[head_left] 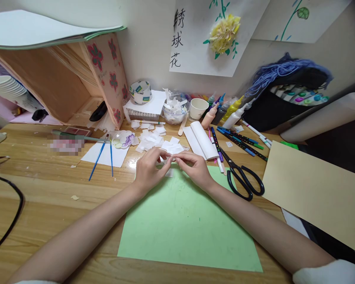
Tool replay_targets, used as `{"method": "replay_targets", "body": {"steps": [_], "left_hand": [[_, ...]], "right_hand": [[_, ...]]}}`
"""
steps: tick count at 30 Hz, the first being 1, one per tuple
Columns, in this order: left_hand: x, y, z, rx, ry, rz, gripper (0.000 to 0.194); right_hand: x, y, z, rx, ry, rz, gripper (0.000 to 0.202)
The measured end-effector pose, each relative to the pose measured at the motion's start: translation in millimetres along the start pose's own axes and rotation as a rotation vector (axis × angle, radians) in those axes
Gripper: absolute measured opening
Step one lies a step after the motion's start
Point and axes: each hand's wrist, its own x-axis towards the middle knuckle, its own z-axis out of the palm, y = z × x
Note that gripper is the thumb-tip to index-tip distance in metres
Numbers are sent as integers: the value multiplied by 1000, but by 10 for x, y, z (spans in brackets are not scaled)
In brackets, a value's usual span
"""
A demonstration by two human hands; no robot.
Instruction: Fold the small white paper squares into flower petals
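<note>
My left hand (152, 166) and my right hand (195, 169) meet fingertip to fingertip above the far edge of a green sheet of paper (189, 225). Both pinch a tiny piece of white paper (173, 159), mostly covered by the fingers. Just beyond the hands lies a spread of small white paper pieces (150, 139). One more piece rests on the green sheet under the fingers. To the right of my right hand, black-handled scissors (244, 179) lie partly on the green sheet, beside a roll of white paper (203, 140).
Behind stand a clear bowl of paper scraps (176, 108), a paper cup (198, 109) and several paint bottles (233, 110). Two blue brushes (97, 161) lie at left near a palette (122, 139). Several pens (239, 140) and a tan board (319, 189) are at right.
</note>
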Motion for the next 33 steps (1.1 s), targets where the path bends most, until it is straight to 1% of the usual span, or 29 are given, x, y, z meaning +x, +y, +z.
{"method": "replay_targets", "body": {"steps": [13,18,22,33], "left_hand": [[4,4,7,21,-9,-8,4],[1,-1,19,35,-23,-4,4],[-2,-8,22,40,-33,1,4],[-1,-11,21,55,-78,53,5]], "right_hand": [[0,-44,-6,4,-31,-7,19],[-4,-8,8,23,5,63,18],[-3,7,18,36,7,121,18],[-2,13,15,27,10,145,19]]}}
